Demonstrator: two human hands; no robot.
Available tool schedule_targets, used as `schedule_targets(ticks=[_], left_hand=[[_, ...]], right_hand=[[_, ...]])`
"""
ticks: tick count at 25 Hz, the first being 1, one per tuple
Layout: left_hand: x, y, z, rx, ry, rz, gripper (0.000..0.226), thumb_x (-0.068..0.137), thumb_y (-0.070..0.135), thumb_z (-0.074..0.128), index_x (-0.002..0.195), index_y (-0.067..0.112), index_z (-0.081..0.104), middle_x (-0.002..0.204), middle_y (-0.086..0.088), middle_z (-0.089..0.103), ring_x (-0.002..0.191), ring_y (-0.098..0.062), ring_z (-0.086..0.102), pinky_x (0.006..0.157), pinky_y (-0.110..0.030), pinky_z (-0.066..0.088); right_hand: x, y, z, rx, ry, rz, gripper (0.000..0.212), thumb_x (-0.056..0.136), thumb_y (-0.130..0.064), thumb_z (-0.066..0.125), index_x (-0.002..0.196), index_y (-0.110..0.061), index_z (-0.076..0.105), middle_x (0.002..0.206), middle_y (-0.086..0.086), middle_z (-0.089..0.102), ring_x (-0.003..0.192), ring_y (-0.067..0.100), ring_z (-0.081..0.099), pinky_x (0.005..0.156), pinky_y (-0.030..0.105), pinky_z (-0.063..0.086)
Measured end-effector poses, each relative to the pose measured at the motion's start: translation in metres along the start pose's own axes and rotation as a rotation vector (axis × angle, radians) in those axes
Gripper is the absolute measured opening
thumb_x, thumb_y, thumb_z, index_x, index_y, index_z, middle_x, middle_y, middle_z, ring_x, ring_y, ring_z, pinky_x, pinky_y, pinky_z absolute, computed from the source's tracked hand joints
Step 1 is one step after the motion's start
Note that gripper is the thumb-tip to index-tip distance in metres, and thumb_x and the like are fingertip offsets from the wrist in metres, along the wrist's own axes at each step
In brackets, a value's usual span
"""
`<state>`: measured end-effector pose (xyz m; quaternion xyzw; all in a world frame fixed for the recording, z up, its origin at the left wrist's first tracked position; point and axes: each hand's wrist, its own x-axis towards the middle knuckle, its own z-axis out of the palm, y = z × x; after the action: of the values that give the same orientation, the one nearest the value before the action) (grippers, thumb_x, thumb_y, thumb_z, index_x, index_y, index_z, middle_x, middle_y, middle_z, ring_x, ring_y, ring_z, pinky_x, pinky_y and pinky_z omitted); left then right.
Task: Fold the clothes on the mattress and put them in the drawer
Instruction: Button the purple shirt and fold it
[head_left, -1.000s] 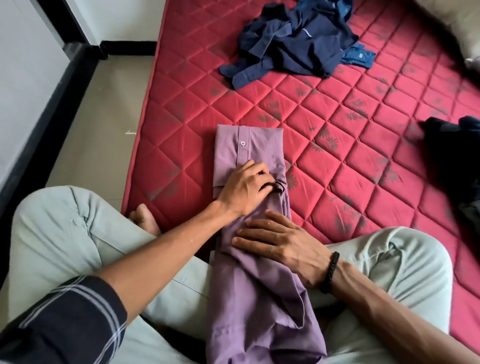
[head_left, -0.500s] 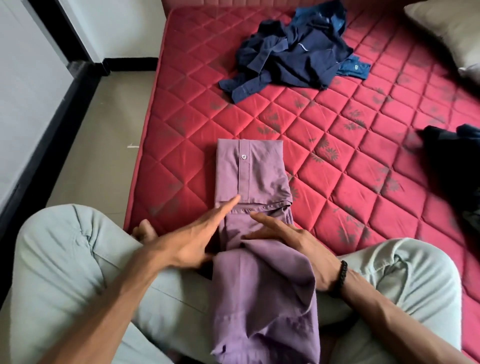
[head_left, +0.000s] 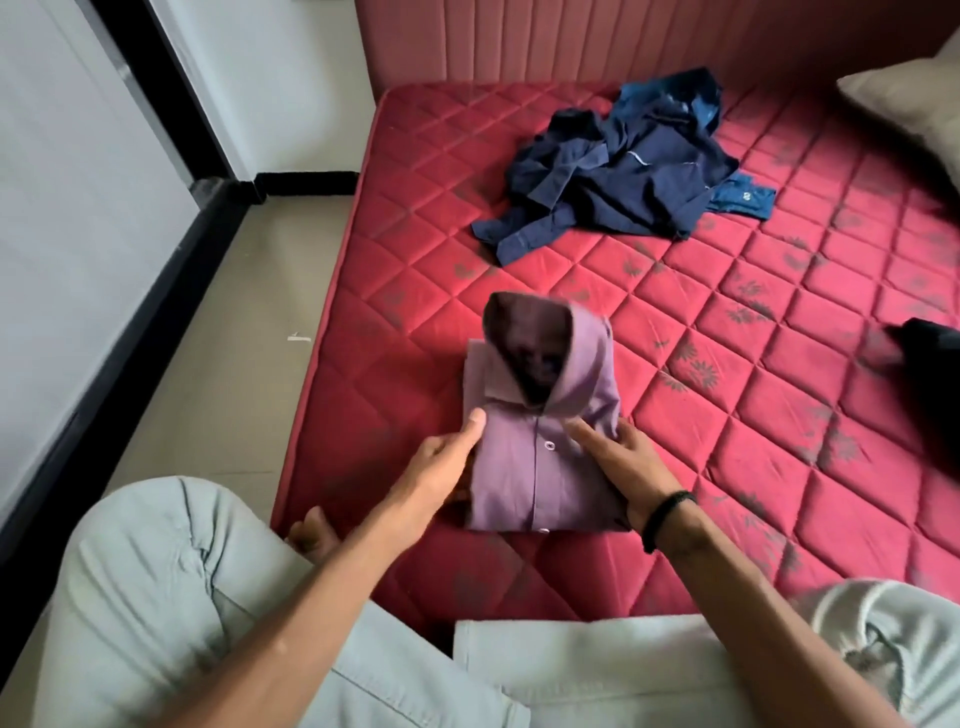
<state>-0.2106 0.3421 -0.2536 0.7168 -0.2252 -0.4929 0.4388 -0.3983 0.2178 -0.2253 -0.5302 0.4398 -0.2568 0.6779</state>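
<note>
- right now a purple shirt (head_left: 540, 457) lies folded into a compact rectangle on the red quilted mattress (head_left: 779, 364), near its left edge, button placket facing up and collar end pointing away from the person.
- the left hand (head_left: 441, 457) grips the shirt's left side: thumb on top by the collar, the other fingers tucked under the cloth and hidden.
- the right hand (head_left: 618, 462) holds the right side, index finger laid straight across the top toward the buttons, the rest curled round the edge; a black wristband (head_left: 665, 519) sits on that wrist.
- the collar end of the shirt stands up in a blurred loop with a dark hollow inside; whether it is raised or resting i cannot tell.
- further up the mattress, well apart from the shirt, lies a crumpled heap of navy clothes (head_left: 613, 187), with a brighter blue garment (head_left: 743, 197) poking out at its right side.
- a dark garment (head_left: 930, 364) lies at the right edge, partly cut off by the frame.
- a beige pillow (head_left: 914, 104) sits in the far right corner, against the padded headboard (head_left: 623, 36).
- the person's knees in pale green trousers (head_left: 156, 597) fill the near foreground, a bare foot (head_left: 311, 535) showing at the mattress corner.
- left of the mattress is a beige tiled floor (head_left: 208, 364).
</note>
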Motion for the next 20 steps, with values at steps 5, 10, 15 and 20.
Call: schedule_targets(ticks=[5, 10, 15, 20], left_hand=[[-0.001, -0.004, -0.004, 0.053, -0.019, 0.212, 0.078, 0.072, 0.07, 0.071, 0.075, -0.005, 0.051, 0.076, -0.001, 0.04, 0.074, -0.015, 0.037, 0.069, -0.038, 0.027], [-0.021, 0.014, -0.009, -0.133, -0.193, 0.067, 0.061, 0.072, 0.041, 0.09, 0.109, -0.003, 0.072, 0.105, -0.015, 0.077, 0.097, -0.029, 0.071, 0.083, -0.042, 0.056], [0.009, 0.047, -0.011, -0.222, -0.025, 0.065, 0.031, 0.096, 0.045, 0.066, 0.096, 0.014, 0.066, 0.083, -0.001, 0.065, 0.066, -0.013, 0.063, 0.052, -0.023, 0.052], [0.042, 0.064, -0.005, -0.355, 0.014, -0.003, 0.007, 0.095, 0.014, 0.07, 0.091, 0.017, 0.074, 0.076, 0.008, 0.075, 0.075, -0.01, 0.065, 0.062, -0.02, 0.052]], right_hand=[[0.009, 0.002, -0.001, 0.081, 0.085, 0.054, 0.04, 0.089, -0.041, 0.077, 0.116, -0.011, 0.07, 0.106, 0.003, 0.079, 0.1, 0.017, 0.075, 0.088, 0.036, 0.06], [0.012, 0.004, -0.006, -0.07, 0.069, -0.078, 0.021, 0.103, -0.03, 0.062, 0.097, -0.011, 0.07, 0.087, -0.006, 0.075, 0.081, 0.006, 0.064, 0.075, 0.031, 0.055], [0.031, -0.012, -0.018, -0.157, 0.095, -0.092, 0.04, 0.098, -0.044, 0.067, 0.094, -0.005, 0.072, 0.081, 0.003, 0.069, 0.072, 0.014, 0.057, 0.062, 0.032, 0.045], [0.047, -0.015, -0.022, 0.101, 0.009, -0.002, 0.046, 0.063, -0.02, 0.093, 0.103, -0.005, 0.076, 0.101, 0.02, 0.077, 0.091, 0.028, 0.071, 0.076, 0.031, 0.063]])
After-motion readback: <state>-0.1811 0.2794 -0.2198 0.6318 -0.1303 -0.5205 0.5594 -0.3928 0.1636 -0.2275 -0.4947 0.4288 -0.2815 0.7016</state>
